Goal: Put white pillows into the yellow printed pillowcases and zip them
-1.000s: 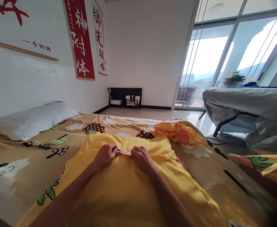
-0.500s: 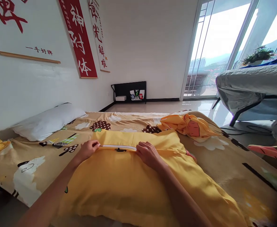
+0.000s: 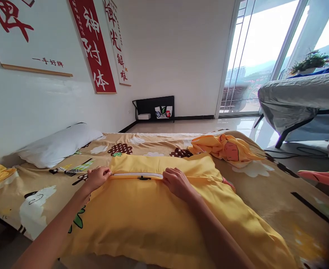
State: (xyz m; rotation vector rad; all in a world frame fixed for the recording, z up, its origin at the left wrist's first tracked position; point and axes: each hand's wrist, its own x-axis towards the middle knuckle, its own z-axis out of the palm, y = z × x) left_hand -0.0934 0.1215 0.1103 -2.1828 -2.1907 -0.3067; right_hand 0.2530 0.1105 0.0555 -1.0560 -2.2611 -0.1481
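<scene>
A pillow in a yellow pillowcase [image 3: 153, 220] lies on the bed in front of me. Along its far edge runs a white zipper [image 3: 138, 175] with a gap showing between my hands. My left hand [image 3: 97, 177] is closed in a pinch at the zipper's left end. At the zipper's right end my right hand [image 3: 178, 183] presses down on the pillowcase, fingers curled over the fabric.
The bed has a tan patterned sheet [image 3: 265, 194]. A white pillow [image 3: 59, 144] lies at the back left by the wall. A crumpled yellow cloth [image 3: 226, 147] sits behind the pillow. A grey-covered table [image 3: 299, 101] stands at the right near the window.
My left hand has moved left along the zipper, away from my right hand, and a longer stretch of white zipper shows between them. The view has shifted slightly.
</scene>
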